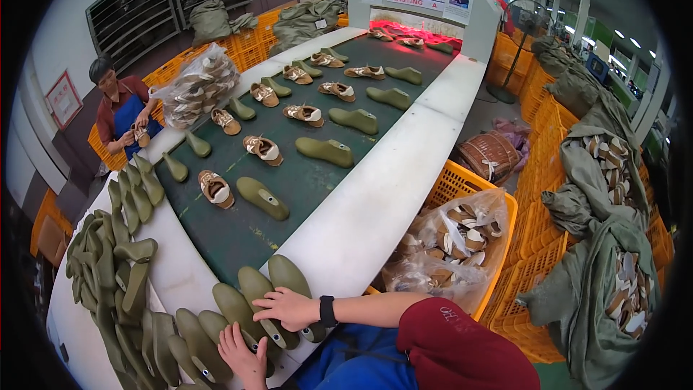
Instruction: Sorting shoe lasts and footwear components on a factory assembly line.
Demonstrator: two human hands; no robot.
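Note:
Green shoe lasts (195,339) stand in a row along the white ledge at the near end of the conveyor. My right hand (292,308), with a black wristband, reaches in from the right. Its fingers are spread over the lasts, touching one last (254,285). Another last (287,274) stands just beyond it. Close by, on its left, my left hand (244,356) rests with fingers stretched out on a last (234,307). Neither hand is wrapped round a last. My palms' undersides are hidden.
On the green conveyor belt (216,235), brown-and-white shoes (263,149) and lasts (325,152) lie in rows. More lasts (94,260) crowd the left ledge. A co-worker (126,112) handles a shoe at the far left. A yellow crate (498,245) of bagged shoes stands right.

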